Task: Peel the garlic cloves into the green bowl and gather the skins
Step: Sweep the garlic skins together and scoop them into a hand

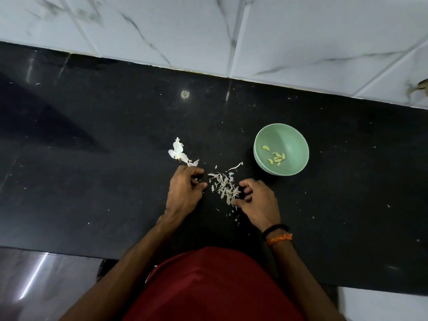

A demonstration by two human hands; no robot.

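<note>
Nearest, a red shirt [213,286] and two bare forearms over a black tabletop [92,181]. Right wrist has black & orange bands [278,235]. Left hand [183,191] and right hand [258,202] rest w/ fingers loosely curled, either side of a pile of garlic skins [223,186]; right fingertips touch it. Bigger skin piece [178,152] lies beyond left hand. Further right, green bowl [294,140] holds peeled cloves [276,158]. White tiles [301,31] behind.
</note>
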